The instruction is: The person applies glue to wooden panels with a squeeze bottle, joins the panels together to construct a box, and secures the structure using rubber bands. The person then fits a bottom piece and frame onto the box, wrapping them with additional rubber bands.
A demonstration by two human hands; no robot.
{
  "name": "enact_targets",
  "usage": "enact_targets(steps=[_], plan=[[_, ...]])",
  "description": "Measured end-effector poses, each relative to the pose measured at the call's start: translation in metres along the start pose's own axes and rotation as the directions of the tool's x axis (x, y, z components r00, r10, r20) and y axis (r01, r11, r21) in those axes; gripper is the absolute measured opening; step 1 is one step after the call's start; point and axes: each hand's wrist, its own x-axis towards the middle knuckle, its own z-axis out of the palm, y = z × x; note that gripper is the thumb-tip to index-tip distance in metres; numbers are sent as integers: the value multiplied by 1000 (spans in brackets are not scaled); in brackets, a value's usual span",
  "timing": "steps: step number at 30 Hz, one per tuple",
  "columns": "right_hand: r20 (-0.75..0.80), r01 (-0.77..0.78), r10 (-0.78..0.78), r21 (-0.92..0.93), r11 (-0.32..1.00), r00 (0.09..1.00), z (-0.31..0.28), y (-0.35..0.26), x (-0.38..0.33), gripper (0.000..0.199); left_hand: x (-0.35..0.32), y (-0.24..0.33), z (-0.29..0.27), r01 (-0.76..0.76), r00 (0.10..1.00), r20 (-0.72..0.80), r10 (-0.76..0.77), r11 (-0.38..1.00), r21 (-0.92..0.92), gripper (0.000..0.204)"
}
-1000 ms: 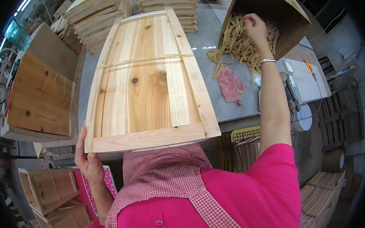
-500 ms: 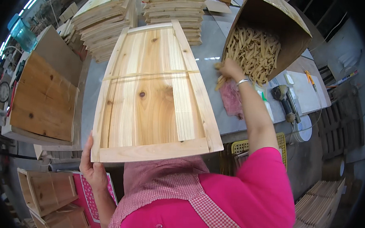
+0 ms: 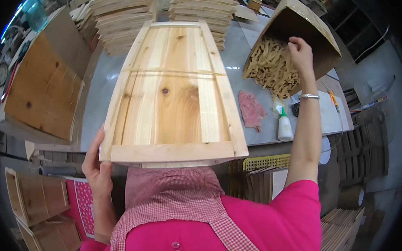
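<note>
A tapered wooden panel [image 3: 171, 117] with a raised frame lies in front of me, its near end jutting over the table edge. One tan band [image 3: 176, 72] runs across its middle. At the panel's near left corner, my left hand [image 3: 98, 163] grips the edge, thumb below and fingers along the side. My right hand [image 3: 301, 54] is raised in front of a tipped cardboard box [image 3: 323, 38], its fingers curled; whatever they may hold is hidden. Tan band-like strips [image 3: 270, 67] heap in the box and spill from its mouth.
Tall stacks of wooden panels [image 3: 201, 10] stand at the back. A pink cloth [image 3: 251, 111] and a white bottle with a green tip [image 3: 285, 126] lie right of the panel. At left is a wooden box [image 3: 41, 95]; below the table's right edge, a yellow crate [image 3: 267, 162].
My right hand has moved up and right, from the strips at the box's lower mouth to in front of its opening. My left hand keeps its hold on the panel. The view has shifted slightly.
</note>
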Motion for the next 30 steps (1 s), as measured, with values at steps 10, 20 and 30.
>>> enact_targets(steps=[10,20,30], plan=[[182,683,-963,679,270,200,-46,-312,-205,38,40,117,41,-689,721,220,657,645,330,49],[201,681,-948,659,318,248,-63,-288,-250,25,-11,114,-19,-169,744,620,250,968,-188,24],[116,635,-648,132,762,753,-86,-149,-266,24,17,46,-89,-751,655,625,425,274,600,20]])
